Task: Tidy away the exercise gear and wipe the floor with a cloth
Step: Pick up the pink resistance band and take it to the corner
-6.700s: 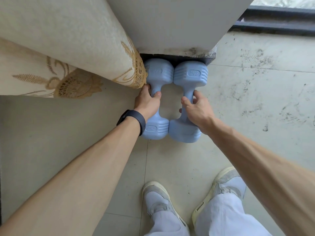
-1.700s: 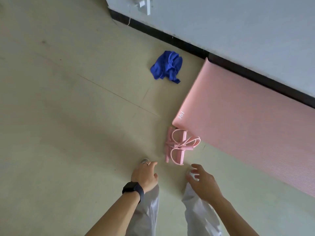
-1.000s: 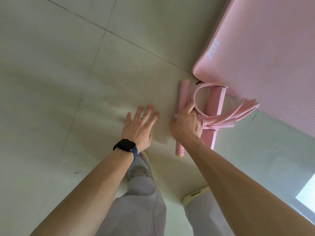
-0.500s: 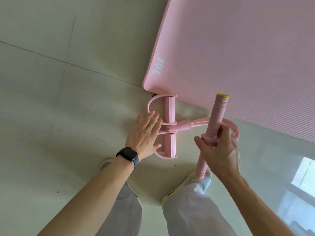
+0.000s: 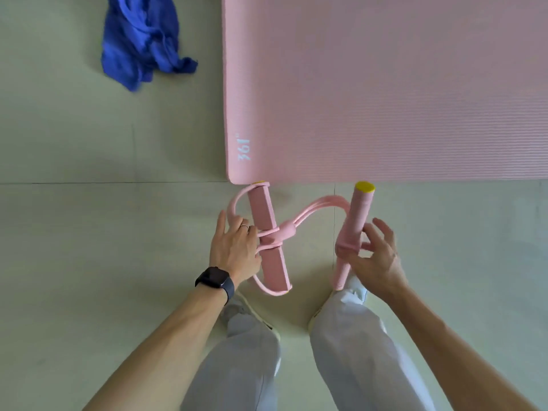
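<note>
Floor (image 5: 74, 232): to your left you have a wide stretch of bare pale tile, crossed by one grout line level with the mat's near edge.
Blue cloth (image 5: 142, 40): crumpled at your far left, lying apart from the mat's left edge with a strip of floor between.
Pink mat (image 5: 385, 84): flat, filling the far right; its left edge runs away from you, its near edge runs across, just past the puller.
Left hand (image 5: 237, 250): fingers spread flat, lying on the loop beside the foot bar, not closed around anything.
Foot bar (image 5: 268, 238): lies on the floor, long axis pointing away from you, far end touching the mat's corner.
Bands (image 5: 311, 212): arc from the foot bar rightward to the handle.
Handle (image 5: 354, 229): lifted, tilted nearly along your line of sight, yellow cap toward the mat.
Right hand (image 5: 373, 256): loosely curled around the handle's middle, fingers partly splayed.
Your shoes and trousers: just below both bars.
</note>
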`<state>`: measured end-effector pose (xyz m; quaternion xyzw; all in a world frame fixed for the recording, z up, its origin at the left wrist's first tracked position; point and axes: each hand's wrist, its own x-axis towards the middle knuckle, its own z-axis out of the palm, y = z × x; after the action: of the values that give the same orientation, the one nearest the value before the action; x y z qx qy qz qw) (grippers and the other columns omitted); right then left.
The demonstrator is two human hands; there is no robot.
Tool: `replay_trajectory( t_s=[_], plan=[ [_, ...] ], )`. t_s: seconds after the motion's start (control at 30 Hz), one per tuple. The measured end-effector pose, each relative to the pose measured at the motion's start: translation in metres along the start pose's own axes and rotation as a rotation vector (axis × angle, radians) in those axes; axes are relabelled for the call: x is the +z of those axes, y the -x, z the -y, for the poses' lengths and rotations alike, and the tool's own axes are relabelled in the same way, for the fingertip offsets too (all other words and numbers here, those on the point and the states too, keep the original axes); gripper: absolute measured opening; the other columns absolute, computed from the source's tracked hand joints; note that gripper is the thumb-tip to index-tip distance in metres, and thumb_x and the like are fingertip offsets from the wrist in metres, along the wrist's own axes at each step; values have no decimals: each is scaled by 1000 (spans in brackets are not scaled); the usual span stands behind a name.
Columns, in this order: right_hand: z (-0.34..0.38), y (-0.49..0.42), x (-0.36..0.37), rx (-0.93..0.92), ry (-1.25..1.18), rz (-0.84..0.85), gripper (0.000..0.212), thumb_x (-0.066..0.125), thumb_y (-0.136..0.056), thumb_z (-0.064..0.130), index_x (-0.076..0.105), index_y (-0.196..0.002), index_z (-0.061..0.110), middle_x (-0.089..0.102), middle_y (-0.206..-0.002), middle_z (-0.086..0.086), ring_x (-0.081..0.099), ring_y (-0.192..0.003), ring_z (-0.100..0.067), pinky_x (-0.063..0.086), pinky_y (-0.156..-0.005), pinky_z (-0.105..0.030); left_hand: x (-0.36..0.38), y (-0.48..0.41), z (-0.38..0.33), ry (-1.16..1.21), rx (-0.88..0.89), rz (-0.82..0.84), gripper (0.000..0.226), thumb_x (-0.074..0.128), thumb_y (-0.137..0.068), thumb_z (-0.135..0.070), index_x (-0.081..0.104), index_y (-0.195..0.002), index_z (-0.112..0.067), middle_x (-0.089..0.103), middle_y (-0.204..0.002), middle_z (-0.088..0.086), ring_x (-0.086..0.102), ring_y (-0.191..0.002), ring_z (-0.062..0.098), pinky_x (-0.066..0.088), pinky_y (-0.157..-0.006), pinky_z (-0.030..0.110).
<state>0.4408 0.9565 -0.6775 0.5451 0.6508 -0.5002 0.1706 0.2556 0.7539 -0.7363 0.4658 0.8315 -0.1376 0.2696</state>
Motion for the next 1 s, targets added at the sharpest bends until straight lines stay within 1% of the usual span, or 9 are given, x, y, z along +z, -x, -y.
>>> replay_trajectory(
  t_s=[0.07,0.13,0.3,0.43,0.53,0.67,0.8,0.93,1.0],
  plan=[
    [15,40,-25,107,-300,122,28,70,-90,15,60,-107,35,58,-114,0,64,-83,-23,51,-77,-38,-50,38,-1,-1,-21,13,36,75,-64,-37,72,-92,-15,70,-93,2,59,-108,23,28,-112,54],
    [35,79,-51,216,-541,187,34,63,-94,10,58,-117,34,57,-91,-13,52,-73,-27,45,-68,-39,-99,73,-2,-2,-39,31,34,72,-65,-40,73,-92,-17,69,-93,-1,58,-108,22,31,-110,53],
    [81,193,-130,286,-657,176,26,59,-94,18,58,-117,30,65,-95,-7,64,-84,-26,49,-78,-39,-235,154,-15,-15,-17,87,41,54,-76,-46,66,-106,-22,65,-109,-5,49,-121,20,19,-116,48],
    [110,289,-199,202,-650,56,40,67,-72,34,62,-112,28,66,-94,-1,68,-82,-22,50,-74,-36,-329,197,-34,-41,46,26,42,52,-80,-50,64,-110,-23,63,-114,-5,46,-123,19,19,-116,45],
    [113,356,-235,134,-582,-128,38,78,-80,30,60,-113,35,72,-88,4,72,-80,-22,55,-78,-42,-382,225,-56,-38,111,-34,46,50,-77,-53,65,-108,-23,63,-111,-4,48,-121,20,24,-114,41],
    [99,433,-267,69,-530,-325,27,73,-88,30,57,-104,44,73,-82,5,72,-80,-22,55,-78,-44,-443,249,-99,-41,304,-204,48,45,-69,-51,71,-93,-19,68,-94,-2,56,-106,23,33,-111,40],
    [74,494,-307,48,-566,-514,28,72,-89,32,54,-109,42,71,-81,1,67,-72,-18,51,-65,-32,-495,252,-166,-87,550,-315,45,44,-70,-53,69,-87,-20,66,-82,-4,57,-92,22,39,-109,43],
    [28,531,-353,55,-673,-686,32,74,-88,25,57,-112,38,69,-80,-8,64,-70,-27,50,-62,-32,-531,242,-260,-182,787,-432,34,66,-69,-55,67,-77,-22,62,-71,-5,57,-81,21,41,-102,39],
    [1,544,-377,67,-703,-742,31,74,-88,24,57,-109,40,69,-80,-10,61,-63,-23,47,-56,-25,-543,239,-317,-212,877,-488,39,58,-73,-59,69,-75,-21,63,-70,-5,58,-79,21,38,-101,37]
  ],
)
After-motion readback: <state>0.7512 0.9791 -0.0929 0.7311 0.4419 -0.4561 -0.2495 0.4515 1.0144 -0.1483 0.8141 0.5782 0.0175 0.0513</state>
